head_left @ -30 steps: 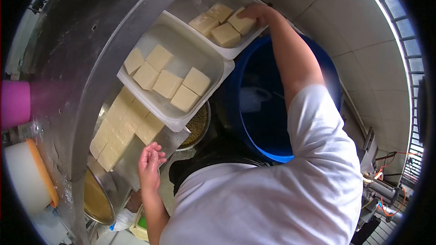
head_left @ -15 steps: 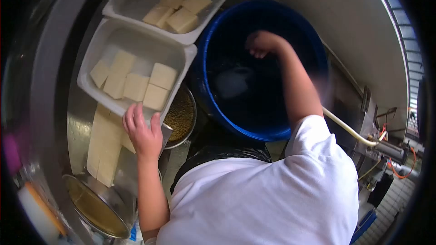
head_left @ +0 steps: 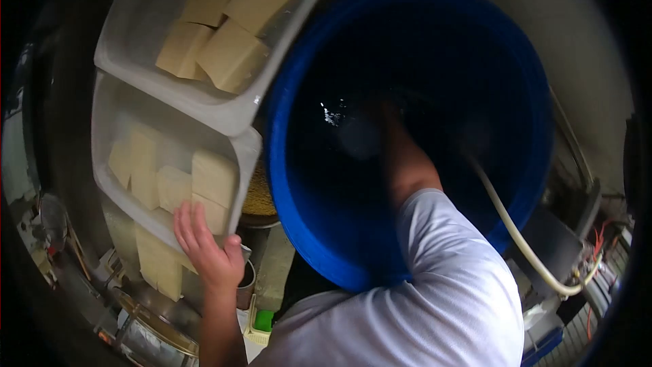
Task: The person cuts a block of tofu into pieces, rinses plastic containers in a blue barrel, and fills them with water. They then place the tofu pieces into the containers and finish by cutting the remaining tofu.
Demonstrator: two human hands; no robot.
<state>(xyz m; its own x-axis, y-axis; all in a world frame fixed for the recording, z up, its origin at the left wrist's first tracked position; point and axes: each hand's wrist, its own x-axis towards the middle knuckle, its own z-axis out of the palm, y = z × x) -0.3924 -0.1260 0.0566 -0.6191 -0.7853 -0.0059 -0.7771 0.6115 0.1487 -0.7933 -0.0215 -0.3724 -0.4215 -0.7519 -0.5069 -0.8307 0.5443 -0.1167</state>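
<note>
My left hand (head_left: 207, 248) rests on the near rim of the lower white tub (head_left: 129, 209), its fingers apart. Several pale blocks (head_left: 144, 166) lie in that tub. My right arm reaches down into the big blue barrel (head_left: 295, 221), which holds dark water. The right hand is under the water or in shadow, and its fingers cannot be made out. A whitish shape (head_left: 358, 137) shows in the water beside the right forearm.
An upper white tub (head_left: 129, 51) holds several blocks (head_left: 234, 54). Long pale slabs (head_left: 158, 266) lie below the lower tub. A bowl of yellow grains (head_left: 259, 197) sits by the barrel. A cream hose (head_left: 513, 221) runs into the barrel.
My right arm has gone from above the water down into the barrel. The view has moved closer to the barrel and tubs. My left hand stays at the tub rim.
</note>
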